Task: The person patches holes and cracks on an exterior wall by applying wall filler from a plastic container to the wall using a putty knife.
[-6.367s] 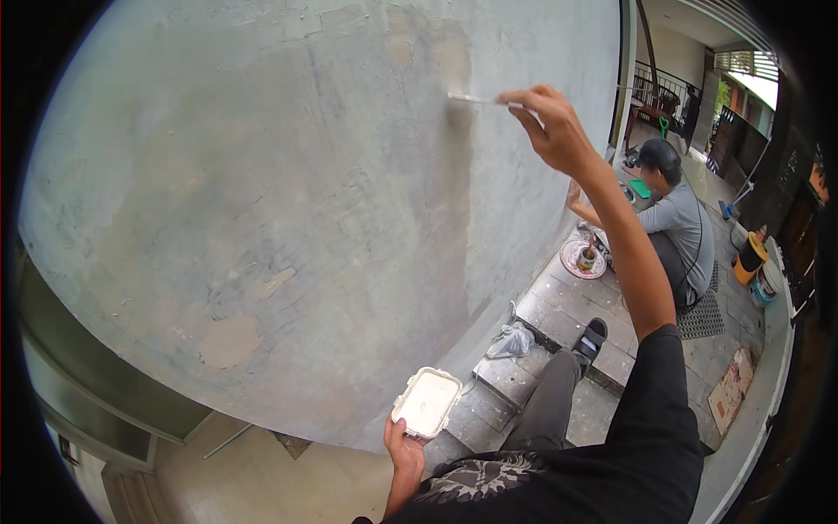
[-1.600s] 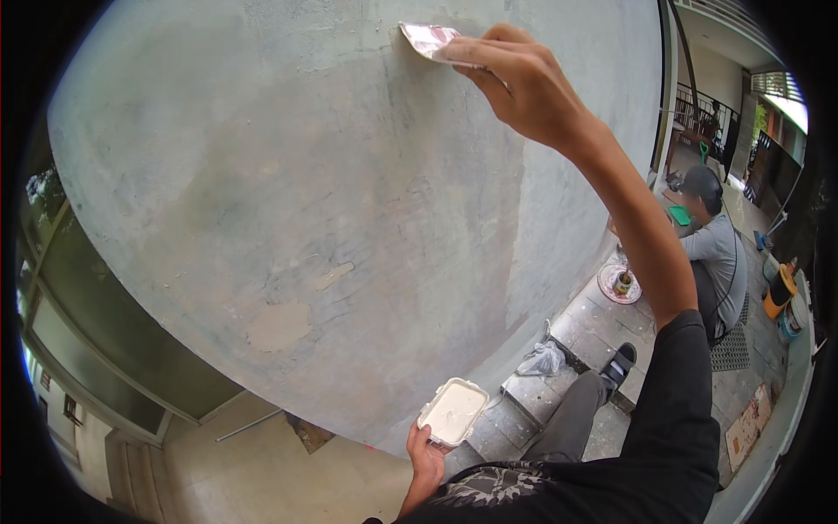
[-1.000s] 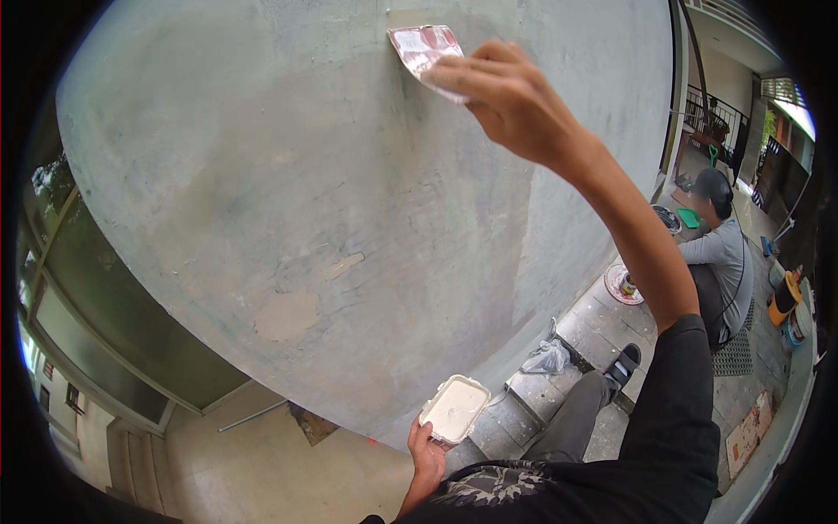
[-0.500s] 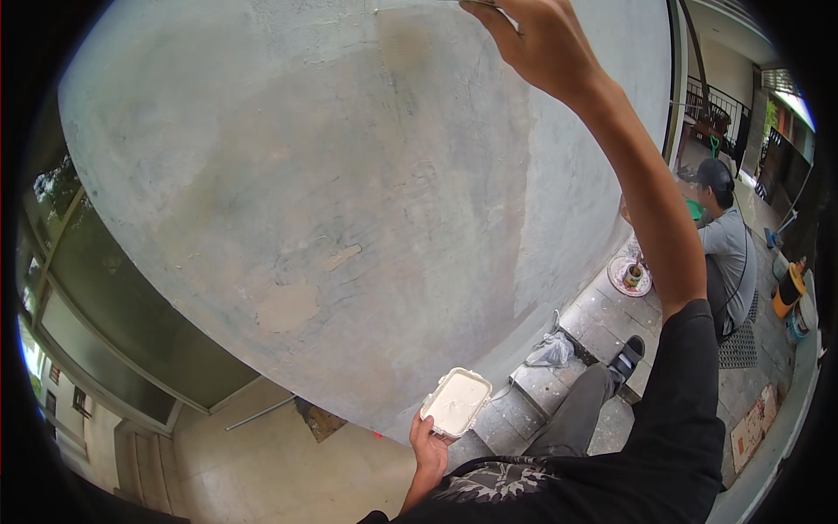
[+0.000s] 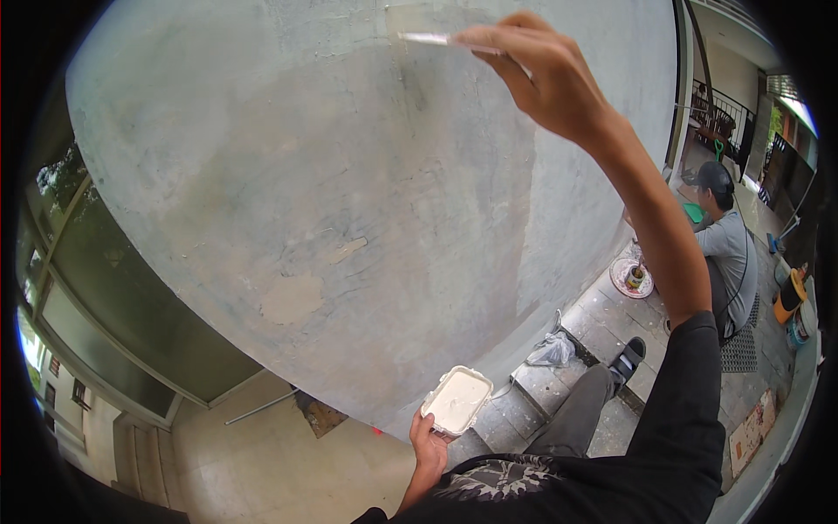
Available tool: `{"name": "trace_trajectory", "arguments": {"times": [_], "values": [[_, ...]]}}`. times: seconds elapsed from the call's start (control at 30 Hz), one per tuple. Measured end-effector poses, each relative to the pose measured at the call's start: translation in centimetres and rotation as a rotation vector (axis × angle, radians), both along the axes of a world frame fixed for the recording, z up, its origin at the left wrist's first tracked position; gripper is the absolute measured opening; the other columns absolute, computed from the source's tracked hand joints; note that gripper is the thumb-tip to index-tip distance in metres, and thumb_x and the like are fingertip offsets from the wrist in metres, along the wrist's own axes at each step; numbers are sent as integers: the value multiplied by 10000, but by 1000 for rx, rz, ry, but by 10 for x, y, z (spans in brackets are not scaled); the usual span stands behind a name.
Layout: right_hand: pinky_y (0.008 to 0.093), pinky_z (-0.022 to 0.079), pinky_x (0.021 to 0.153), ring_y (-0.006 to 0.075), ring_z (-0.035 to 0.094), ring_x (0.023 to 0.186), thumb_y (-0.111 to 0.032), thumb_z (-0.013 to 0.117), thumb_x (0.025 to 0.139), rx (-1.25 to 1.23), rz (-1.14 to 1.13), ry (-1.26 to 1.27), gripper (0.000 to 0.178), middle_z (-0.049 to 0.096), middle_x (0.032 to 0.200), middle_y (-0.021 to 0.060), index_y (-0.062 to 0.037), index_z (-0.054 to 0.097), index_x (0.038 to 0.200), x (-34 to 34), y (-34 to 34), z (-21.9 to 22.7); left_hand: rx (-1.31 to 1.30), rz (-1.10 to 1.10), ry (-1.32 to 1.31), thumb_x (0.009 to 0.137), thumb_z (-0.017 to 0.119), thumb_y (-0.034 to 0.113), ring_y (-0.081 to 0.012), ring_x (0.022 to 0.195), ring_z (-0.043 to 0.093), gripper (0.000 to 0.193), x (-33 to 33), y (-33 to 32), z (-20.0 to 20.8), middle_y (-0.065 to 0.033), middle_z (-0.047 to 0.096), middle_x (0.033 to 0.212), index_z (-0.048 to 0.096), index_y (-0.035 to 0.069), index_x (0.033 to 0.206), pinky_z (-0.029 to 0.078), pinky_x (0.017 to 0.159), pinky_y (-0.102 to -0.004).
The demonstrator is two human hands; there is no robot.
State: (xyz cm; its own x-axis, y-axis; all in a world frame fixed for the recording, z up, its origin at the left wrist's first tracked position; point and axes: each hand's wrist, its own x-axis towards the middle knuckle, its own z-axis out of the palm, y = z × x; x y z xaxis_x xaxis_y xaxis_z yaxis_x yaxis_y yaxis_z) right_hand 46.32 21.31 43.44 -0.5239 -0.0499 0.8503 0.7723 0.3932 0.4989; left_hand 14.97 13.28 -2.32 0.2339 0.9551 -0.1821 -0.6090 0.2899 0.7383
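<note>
In front of me rises a grey plastered wall (image 5: 419,201), with beige patches and rough spots on it. My right hand (image 5: 546,74) is raised near its upper part, fingers closed on a putty knife (image 5: 425,38). The knife's thin blade appears edge-on, pointing left; whether it touches the wall I cannot tell. Low in front of my body, my left hand (image 5: 428,443) grips a rectangular plastic tub (image 5: 443,428) by its near left side. Creamy white paste (image 5: 459,400) fills the tub.
Paved steps (image 5: 524,384) run along the wall's foot at right, with a crumpled plastic bag (image 5: 552,349) on them. Further right a person (image 5: 729,253) crouches near a round paint-stained lid (image 5: 630,277). A metal rod (image 5: 262,409) lies at lower left.
My right hand has come down a little with the putty knife, bringing the blade into view. My left hand and the tub stay nearly where they were.
</note>
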Motion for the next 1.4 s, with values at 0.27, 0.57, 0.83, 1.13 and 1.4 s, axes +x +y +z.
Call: {"name": "trace_trajectory", "arguments": {"times": [0.27,0.57,0.83,1.13,1.4], "values": [[388,497,705,336,629,758,31,627,854,-60,185,19,135,699,848,196,32,698,969,-33,8,15,-17,-4,-38,913,527,204,-345,1112,628,513,1,-4,-2,-174,557,1279,392,35,1378,593,808,-517],[329,515,717,225,616,859,7,694,824,-119,8,-56,295,717,944,103,-56,701,1111,-32,5,-51,-4,-16,-15,915,523,201,-342,1089,639,517,-3,-4,3,-189,566,1265,389,19,1380,598,810,-510],[308,567,764,219,663,899,-19,708,825,189,18,-119,273,731,989,112,-65,713,1094,-45,15,23,-22,33,-17,913,538,206,-343,1093,632,512,1,-8,-1,-176,560,1267,401,29,1373,591,806,-519],[324,545,713,219,650,824,34,650,841,-1,70,-86,208,729,874,141,-58,727,1011,-65,14,-40,-34,43,-11,915,541,205,-344,1087,630,515,-10,-10,-8,-168,556,1271,394,43,1381,589,783,-519],[392,499,712,328,632,764,34,629,847,91,120,-11,140,702,851,187,28,697,970,-65,-6,40,-36,67,-19,917,533,200,-342,1094,630,510,-7,-10,-6,-171,559,1273,396,40,1381,590,781,-518]]}}
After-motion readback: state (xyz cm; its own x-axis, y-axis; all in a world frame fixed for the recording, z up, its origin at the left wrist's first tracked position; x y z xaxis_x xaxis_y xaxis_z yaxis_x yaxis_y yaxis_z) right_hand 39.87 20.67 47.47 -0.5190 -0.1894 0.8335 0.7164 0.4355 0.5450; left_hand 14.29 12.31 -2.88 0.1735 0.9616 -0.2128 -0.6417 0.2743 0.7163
